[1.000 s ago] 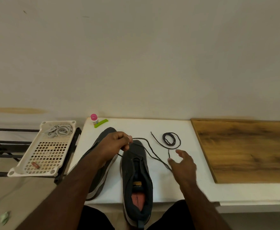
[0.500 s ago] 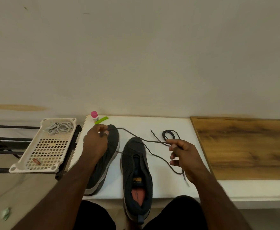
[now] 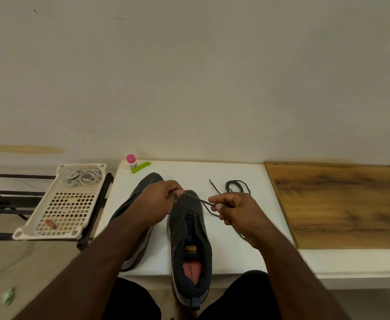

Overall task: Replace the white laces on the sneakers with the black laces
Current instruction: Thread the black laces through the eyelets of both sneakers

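White tabletop (image 3: pixel 235 172) under a bare wall: over the near shoe's (image 3: pixel 190 239) toe, the left hand (image 3: pixel 159 202) and right hand (image 3: pixel 235 211) each pinch the black lace (image 3: pixel 201 201) between them. Limp and light, it likely handles best near its stiff tip.

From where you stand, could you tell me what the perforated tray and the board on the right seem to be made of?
The tray looks like moulded plastic, off-white and matte: a grid of punched holes and rounded corner sockets point to that. The board looks like wood or a wood-grain laminate, with brown streaked grain and a slight sheen; which of the two I cannot tell.
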